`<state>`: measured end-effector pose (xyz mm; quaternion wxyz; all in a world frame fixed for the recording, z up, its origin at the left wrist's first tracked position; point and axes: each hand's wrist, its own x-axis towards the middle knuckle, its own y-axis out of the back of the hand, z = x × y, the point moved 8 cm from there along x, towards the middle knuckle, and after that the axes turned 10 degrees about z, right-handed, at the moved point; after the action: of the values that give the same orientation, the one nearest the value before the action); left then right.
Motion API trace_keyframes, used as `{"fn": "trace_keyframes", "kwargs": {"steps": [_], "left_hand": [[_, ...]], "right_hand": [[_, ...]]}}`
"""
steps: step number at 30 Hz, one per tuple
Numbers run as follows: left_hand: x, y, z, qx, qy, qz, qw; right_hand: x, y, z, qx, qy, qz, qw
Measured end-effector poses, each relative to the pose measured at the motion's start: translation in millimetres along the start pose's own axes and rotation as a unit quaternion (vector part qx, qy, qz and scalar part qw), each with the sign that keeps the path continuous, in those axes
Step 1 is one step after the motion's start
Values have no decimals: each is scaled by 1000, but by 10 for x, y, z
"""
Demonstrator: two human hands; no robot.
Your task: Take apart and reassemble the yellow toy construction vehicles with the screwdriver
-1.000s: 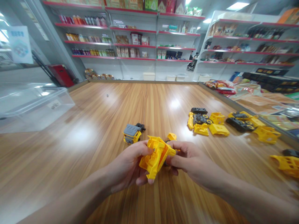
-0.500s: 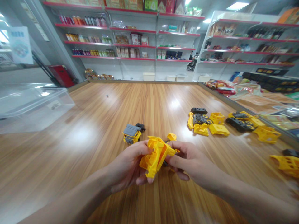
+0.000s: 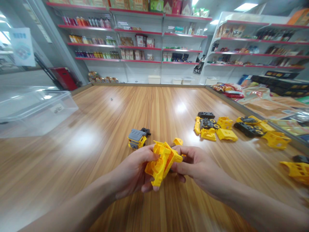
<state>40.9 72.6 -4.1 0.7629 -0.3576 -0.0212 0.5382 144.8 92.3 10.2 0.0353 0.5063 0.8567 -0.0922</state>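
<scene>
My left hand (image 3: 136, 169) is closed round a yellow plastic toy vehicle part (image 3: 159, 164), with the thumb on its upper left side. From the other side my right hand (image 3: 191, 161) pinches the right end of the same yellow part between thumb and fingers; some of its fingertips are hidden behind it. Just beyond my left hand stands a small toy truck cab (image 3: 136, 138), yellow with a grey roof and a black piece behind. Another yellow piece (image 3: 178, 141) shows past my right hand, partly covered.
Yellow and black toy parts (image 3: 209, 125) lie in groups on the right of the wooden table (image 3: 108, 119), with another yellow part (image 3: 295, 170) at the far right. A clear plastic bin (image 3: 36, 112) sits at left. Packaged goods (image 3: 256, 95) border the right edge; stocked shelves stand behind.
My right hand's fingers have curled in closer behind the yellow part and shifted slightly left. The part stays between both hands, nearly in the same place.
</scene>
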Motion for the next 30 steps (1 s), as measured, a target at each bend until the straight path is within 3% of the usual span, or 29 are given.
{"fn": "trace_keyframes", "kwargs": {"steps": [10, 19, 30], "left_hand": [[8, 10, 0, 0, 2, 11, 1000], [23, 12, -16, -15, 14, 4, 1000], [15, 6, 43, -61, 19, 17, 998]], "right_hand": [[-21, -30, -116, -53, 45, -26, 997], [-3, 37, -70, -36, 7, 17, 999], [17, 119, -16, -24, 9, 48, 999]]}}
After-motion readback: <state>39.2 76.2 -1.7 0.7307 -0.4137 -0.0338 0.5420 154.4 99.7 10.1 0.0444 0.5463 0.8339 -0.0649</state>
